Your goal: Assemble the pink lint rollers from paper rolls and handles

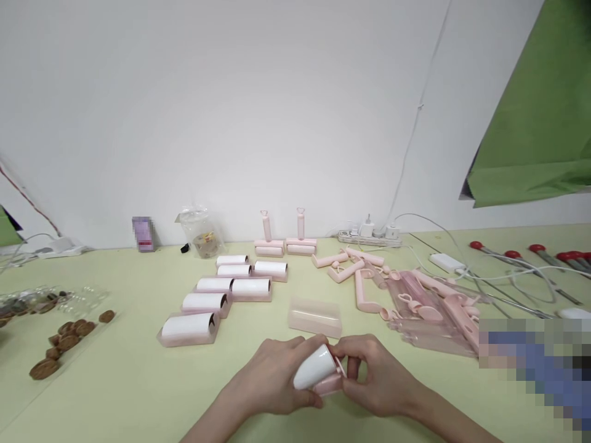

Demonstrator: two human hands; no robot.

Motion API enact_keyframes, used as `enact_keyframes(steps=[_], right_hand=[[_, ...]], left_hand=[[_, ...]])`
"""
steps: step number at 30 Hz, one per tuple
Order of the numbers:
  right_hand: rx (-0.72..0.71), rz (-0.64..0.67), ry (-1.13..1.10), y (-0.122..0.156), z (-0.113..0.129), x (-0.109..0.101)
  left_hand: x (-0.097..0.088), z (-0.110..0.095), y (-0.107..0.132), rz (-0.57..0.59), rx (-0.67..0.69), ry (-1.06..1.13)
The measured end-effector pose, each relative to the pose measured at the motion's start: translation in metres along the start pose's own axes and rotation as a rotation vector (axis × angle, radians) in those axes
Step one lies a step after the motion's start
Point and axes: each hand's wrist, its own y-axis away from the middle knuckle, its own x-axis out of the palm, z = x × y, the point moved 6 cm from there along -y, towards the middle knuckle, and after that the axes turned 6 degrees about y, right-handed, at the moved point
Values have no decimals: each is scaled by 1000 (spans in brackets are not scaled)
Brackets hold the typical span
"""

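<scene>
A lint roller with a white roll (pixel 315 368) and pale pink plastic beneath it is held above the front of the table. My left hand (pixel 272 376) wraps round the roll from the left. At the right end of the roller, my right hand (pixel 381 376) pinches a thin pink part; the fingertips partly hide it. Just beyond my hands a translucent pink cover (pixel 314 317) lies on the table. Several white rolls in pink covers (pixel 188 327) lie in rows to the left. Pink handle parts (pixel 367 289) are heaped on the right.
Two assembled pink lint rollers (pixel 301 231) stand upright by the wall. A clear plastic bag (pixel 202 234) and a power strip (pixel 369 237) are also at the back. Brown round pieces (pixel 69 338) lie far left, red-tipped rods (pixel 512 255) far right. Someone's blurred sleeve (pixel 535 363) enters right.
</scene>
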Motion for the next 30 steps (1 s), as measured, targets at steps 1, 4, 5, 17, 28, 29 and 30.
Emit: enact_keyframes(steps=[1,4,5,17,28,29,30], right_hand=[[12,-8,-1,0,-1,1],[29,-17,5,0,-5,3],[30,-16,8,0,-6,4],[70,-26,14,-4,-11,5],[326,276,-245,6,-25,-3],[307,284,-290,5,-24,-4],[294,275,-329,4,-25,-6]], left_hand=[[-1,0,0,-7,0,-4],[-2,0,1,-19,0,0],[-2,0,1,-20,2,4],[1,2,0,-17,20,-22],[6,-2,0,-14,114,-66],[5,-1,0,-17,100,-50],[4,1,-1,-21,78,-26]])
